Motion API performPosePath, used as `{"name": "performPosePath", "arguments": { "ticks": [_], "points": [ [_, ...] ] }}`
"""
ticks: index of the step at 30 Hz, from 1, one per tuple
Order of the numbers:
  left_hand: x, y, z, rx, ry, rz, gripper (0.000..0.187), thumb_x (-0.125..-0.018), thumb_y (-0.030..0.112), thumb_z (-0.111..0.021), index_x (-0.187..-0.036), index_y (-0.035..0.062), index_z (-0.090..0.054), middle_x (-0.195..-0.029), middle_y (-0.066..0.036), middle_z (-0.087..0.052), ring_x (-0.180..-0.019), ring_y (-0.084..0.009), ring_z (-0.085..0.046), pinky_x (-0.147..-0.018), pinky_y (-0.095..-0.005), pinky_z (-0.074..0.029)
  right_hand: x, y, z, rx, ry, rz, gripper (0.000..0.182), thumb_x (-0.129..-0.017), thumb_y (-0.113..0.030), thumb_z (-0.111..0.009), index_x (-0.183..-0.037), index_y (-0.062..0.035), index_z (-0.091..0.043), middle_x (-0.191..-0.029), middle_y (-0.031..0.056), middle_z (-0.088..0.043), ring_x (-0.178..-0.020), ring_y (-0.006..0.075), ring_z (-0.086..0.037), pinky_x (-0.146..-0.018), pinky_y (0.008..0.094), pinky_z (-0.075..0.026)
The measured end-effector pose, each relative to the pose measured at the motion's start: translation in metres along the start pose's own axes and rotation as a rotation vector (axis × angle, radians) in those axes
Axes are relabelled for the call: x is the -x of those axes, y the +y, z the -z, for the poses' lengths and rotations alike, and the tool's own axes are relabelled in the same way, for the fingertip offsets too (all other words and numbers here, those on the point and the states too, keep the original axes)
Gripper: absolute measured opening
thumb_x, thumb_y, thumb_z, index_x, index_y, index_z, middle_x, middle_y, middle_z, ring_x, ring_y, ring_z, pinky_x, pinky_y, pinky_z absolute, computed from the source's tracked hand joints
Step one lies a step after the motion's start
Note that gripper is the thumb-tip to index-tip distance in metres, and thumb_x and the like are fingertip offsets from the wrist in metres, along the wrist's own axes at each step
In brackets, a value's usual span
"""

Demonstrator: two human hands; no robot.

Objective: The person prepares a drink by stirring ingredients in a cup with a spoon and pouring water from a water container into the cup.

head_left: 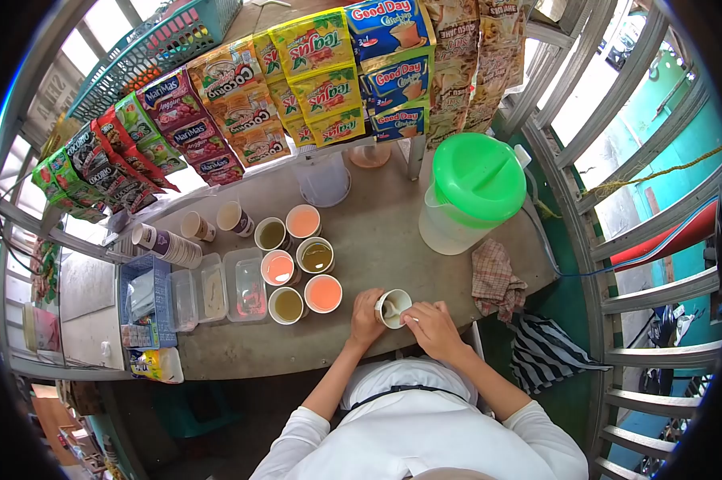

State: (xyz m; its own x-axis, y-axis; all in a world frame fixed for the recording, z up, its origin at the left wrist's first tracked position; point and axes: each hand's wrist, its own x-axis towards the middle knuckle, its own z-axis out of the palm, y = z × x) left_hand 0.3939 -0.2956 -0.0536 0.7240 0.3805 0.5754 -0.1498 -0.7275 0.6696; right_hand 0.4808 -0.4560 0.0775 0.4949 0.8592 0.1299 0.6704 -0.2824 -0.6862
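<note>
My left hand (368,318) is wrapped around the side of a paper cup (383,318) near the front edge of the table. Pinched in my right hand (434,330) is the handle of a small pale spoon (392,307), whose other end dips into that cup. What the cup contains is hard to make out. To the left of my left hand stand several filled paper cups in a cluster. Some hold a pink-orange drink (324,294), others a brownish-green drink (286,305).
A pitcher with a green lid (478,178) stands at the right, with a checked cloth (497,276) in front. Clear plastic containers (245,284), a blue basket (146,300) and stacked paper cups (167,246) are at the left. Drink sachets (321,72) hang along the back.
</note>
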Motion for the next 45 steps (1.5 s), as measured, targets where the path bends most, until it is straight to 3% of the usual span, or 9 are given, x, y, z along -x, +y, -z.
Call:
{"name": "performPosePath", "arguments": {
  "ticks": [45],
  "points": [
    [-0.0008,0.0012,0.0019,0.026,-0.008,0.01,0.067,-0.058,0.005,-0.082,-0.118,0.0026,-0.052,-0.108,-0.018,-0.062,-0.1,-0.0377,-0.06,-0.088,-0.0456,-0.047,-0.0015,-0.0036,-0.0028,-0.031,-0.011,-0.048,0.018,-0.096,-0.02,-0.048,-0.09,-0.0107,-0.062,-0.087,0.005,-0.061,-0.085,0.0221,-0.056,-0.078,0.0378,-0.032]
  ]
}}
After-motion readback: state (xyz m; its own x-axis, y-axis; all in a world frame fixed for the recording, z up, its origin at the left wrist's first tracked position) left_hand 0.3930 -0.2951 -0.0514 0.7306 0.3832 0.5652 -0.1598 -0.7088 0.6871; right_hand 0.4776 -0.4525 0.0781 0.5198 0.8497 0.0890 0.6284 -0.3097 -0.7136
